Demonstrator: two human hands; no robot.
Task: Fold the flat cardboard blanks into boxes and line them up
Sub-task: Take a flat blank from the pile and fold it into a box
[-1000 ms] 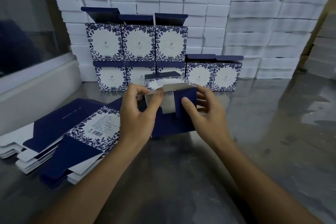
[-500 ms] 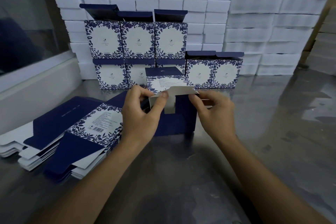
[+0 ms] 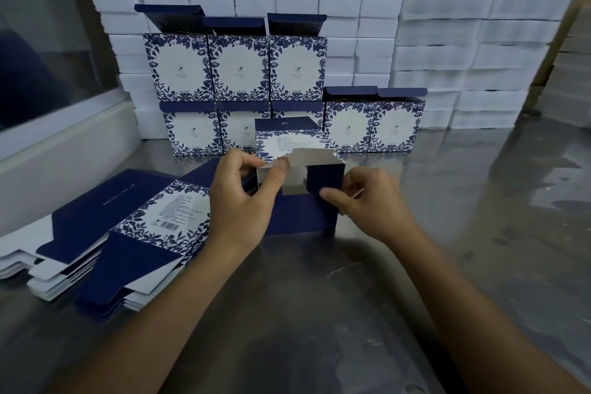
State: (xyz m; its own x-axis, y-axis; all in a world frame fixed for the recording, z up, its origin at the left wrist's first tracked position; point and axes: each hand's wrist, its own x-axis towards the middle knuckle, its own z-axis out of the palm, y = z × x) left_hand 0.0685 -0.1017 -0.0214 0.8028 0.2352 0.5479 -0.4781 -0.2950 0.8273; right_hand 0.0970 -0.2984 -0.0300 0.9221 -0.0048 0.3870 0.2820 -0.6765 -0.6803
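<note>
A half-folded blue and white floral box [image 3: 326, 176] stands on the steel table [image 3: 447, 233], its open end facing me. My left hand [image 3: 243, 201] pinches a white flap at the box's left edge with thumb and fingers. My right hand [image 3: 367, 205] grips the navy flap on the right, thumb pressing its face. A stack of flat blanks [image 3: 128, 233] lies to the left. Several finished boxes [image 3: 240, 67] stand in two tiers behind, with two more [image 3: 374, 125] at the right end of the lower row.
A wall of white cartons [image 3: 431, 25] fills the back and right. A white ledge with a glass pane [image 3: 64, 137] runs along the left. Bare steel table spreads to the right and in front of me.
The box has been pushed a little away from me and set more upright. My right thumb has come down onto the navy side flap, and the left hand has shifted along the white flap.
</note>
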